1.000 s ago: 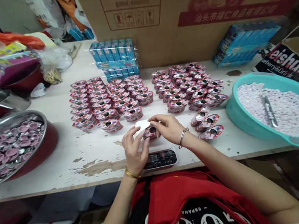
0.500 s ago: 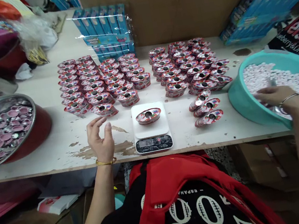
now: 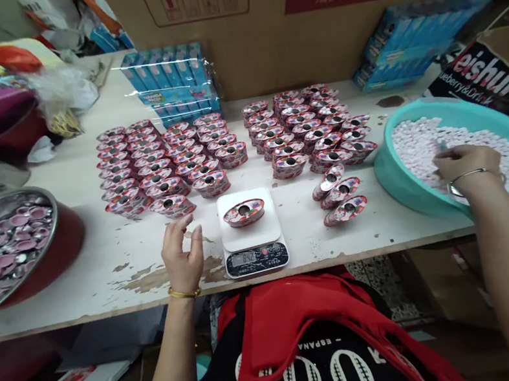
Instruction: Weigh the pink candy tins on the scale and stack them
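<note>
Beside the scale's left edge my left hand (image 3: 183, 255) rests at the table, thumb and fingers apart, holding nothing. A white digital scale (image 3: 253, 238) carries one red printed container (image 3: 244, 212) with a dark round hole in its top; the display shows the digits 842. Over the turquoise basin (image 3: 428, 212) my right hand (image 3: 469, 165) is closed round a metal scoop (image 3: 442, 146), mostly hidden by the fingers. Small white candies (image 3: 477, 141) fill the basin's bottom. Three similar containers (image 3: 345, 210) stand between scale and basin.
Rows of red containers (image 3: 165, 188) stand behind the scale. At left is a metal-rimmed bowl (image 3: 58, 215) of pink and silver pieces. Wrapped blue boxes (image 3: 170, 77) and more blue boxes (image 3: 411, 44) stand at the back before a large cardboard box (image 3: 269, 50).
The camera view has shifted, so the table sits lower in the picture. My right hand has turned and its fingers now curl over the candies. My left hand has come slightly closer to the scale.
</note>
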The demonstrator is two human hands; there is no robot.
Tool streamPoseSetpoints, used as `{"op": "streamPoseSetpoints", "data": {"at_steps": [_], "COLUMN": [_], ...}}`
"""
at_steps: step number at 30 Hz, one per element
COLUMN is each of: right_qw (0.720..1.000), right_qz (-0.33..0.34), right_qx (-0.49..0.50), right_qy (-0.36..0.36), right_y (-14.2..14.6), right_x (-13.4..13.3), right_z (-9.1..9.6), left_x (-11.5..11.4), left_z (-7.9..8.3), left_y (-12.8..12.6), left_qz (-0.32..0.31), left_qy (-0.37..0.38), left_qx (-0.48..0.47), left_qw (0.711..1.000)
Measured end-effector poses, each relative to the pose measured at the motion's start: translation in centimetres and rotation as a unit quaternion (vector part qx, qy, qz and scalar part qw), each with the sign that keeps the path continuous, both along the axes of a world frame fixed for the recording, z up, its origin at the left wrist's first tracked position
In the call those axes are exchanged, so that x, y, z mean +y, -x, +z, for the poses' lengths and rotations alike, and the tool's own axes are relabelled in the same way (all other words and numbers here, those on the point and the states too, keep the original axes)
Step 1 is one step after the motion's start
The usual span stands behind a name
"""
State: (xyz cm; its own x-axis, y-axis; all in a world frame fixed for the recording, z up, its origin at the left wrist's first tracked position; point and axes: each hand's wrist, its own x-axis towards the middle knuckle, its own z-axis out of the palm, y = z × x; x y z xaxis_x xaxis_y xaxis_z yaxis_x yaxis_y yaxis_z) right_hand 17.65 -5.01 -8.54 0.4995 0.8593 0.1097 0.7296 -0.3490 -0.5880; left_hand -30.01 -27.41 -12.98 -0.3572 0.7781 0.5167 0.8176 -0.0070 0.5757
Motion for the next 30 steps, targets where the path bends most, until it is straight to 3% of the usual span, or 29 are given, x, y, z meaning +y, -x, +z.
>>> {"op": "streamPoseSetpoints", "data": {"at_steps": [2,4,6,9,11,13,17,22,26,28,30], "right_qw": [0.992,0.963,0.911,0.816,0.770,0.745,0.722,0.718,0.759,0.783,0.782], "right_qz": [-0.035,0.122,0.310,0.541,0.625,0.665,0.689,0.694,0.639,0.557,0.453], "right_qx": [0.116,0.219,0.263,0.198,0.122,0.049,-0.054,-0.037,0.128,0.276,0.424], "right_qy": [-0.033,-0.104,-0.073,-0.045,-0.048,-0.028,0.031,0.028,-0.014,0.005,0.058], "right_y": [3.7,8.7,14.2,21.6,25.2,27.5,29.3,29.3,28.1,26.8,25.2], "right_x": [-1.2,-3.1,-5.4,-8.2,-9.2,-9.6,-9.8,-10.0,-9.5,-9.3,-9.3], "right_z": [1.9,3.7,4.9,5.1,4.4,3.5,2.5,2.9,3.5,3.5,2.9], "left_x": [0.0,-0.1,-0.1,-0.3,-0.6,-1.0,-1.7,-1.8,-1.6,-1.5,-1.5], "left_z": [-0.2,-0.3,-0.3,-0.4,-0.5,-0.8,-1.5,-1.8,-1.8,-2.0,-2.1], "left_y": [0.0,-0.2,-0.5,-0.9,-1.1,-1.2,-1.2,-1.0,-0.7,-0.4,-0.2], "left_qz": [0.000,-0.003,-0.008,-0.016,-0.016,-0.015,-0.011,-0.020,-0.017,-0.007,0.003], "left_qy": [0.004,0.006,0.009,0.017,0.020,0.022,0.032,0.034,0.028,0.028,0.036], "left_qx": [-0.007,-0.017,-0.027,-0.050,-0.074,-0.096,-0.114,-0.124,-0.133,-0.136,-0.138], "left_qw": [1.000,1.000,1.000,0.998,0.997,0.995,0.993,0.991,0.991,0.990,0.990]}}
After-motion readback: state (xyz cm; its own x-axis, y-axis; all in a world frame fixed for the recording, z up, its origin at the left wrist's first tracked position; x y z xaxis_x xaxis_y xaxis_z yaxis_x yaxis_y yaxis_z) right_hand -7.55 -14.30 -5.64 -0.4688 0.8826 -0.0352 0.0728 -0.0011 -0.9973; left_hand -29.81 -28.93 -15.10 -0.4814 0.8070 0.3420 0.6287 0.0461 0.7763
